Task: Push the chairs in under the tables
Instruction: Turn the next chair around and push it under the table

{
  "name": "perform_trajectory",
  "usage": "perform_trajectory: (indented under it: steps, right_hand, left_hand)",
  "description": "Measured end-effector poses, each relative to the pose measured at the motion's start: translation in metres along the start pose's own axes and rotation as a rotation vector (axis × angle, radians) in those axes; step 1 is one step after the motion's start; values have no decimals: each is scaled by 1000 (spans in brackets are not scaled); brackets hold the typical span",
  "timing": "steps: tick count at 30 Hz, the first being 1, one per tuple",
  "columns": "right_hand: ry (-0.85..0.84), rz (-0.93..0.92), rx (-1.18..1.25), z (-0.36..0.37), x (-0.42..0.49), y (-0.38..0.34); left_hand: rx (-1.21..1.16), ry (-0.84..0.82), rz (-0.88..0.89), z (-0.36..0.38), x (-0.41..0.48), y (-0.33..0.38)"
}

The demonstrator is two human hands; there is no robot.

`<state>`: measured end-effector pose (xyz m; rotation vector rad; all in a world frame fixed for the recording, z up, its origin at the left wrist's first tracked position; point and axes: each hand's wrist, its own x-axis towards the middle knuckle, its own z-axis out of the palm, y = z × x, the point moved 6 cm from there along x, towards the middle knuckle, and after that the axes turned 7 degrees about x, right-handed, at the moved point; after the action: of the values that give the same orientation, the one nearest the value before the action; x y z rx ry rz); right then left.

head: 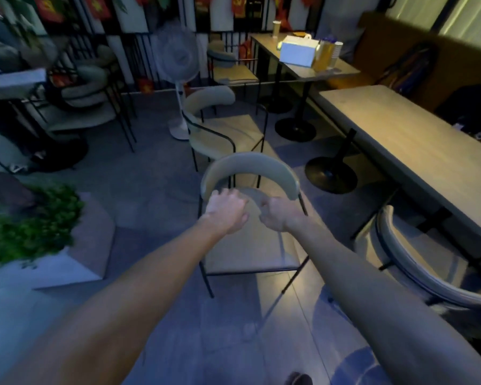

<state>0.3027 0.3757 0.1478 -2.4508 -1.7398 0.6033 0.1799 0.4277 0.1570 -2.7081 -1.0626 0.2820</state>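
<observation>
Two bare arms reach out over the near chair [247, 245]. The left grip [227, 211] and the right grip [279, 215] sit side by side, almost touching, above the rear of the seat and just short of the curved backrest [250, 168]. Fingers on both are curled under and nothing shows in either one. The blur is heavy, though, so I cannot tell whether they have caught the backrest's lower edge or are only near it. The chair stands out in the aisle, well apart from the long surface [400, 145] on the right, and it isn't facing it: the backrest points away down the room. A second chair [214, 126] waits beyond it, also out in the open, and a third chair [417, 262] sits close against the surface at the lower right. To do this well, I'd say spread those grips to the two ends of the backrest rather than bunching them in the middle, since that gives real control over the swing. Turn the chair until the open front of the seat faces the surface, then slide it in straight and low. The black pedestal base [331, 175] is the thing to watch, because a leg could catch it, and the third chair leaves little room on the near side
</observation>
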Motion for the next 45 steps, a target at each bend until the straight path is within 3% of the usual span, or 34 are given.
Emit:
perform_trajectory:
  steps: [10,21,28,36,45]
  right_hand:
    - [-61,-22,8,41,97,-81]
    - [-149,100,80,58,303,-46]
    - [-81,163,194,30,374,-56]
    - [-16,422,264,38,429,-53]
    - [53,795,395,42,456,-59]
  left_hand:
    - [3,-82,13,60,28,-109]
    - [-31,-137,56,117,175,-208]
    - [-8,-151,146,132,263,-255]
    - [22,-94,406,152,375,-275]
    - [207,45,712,145,463,-289]
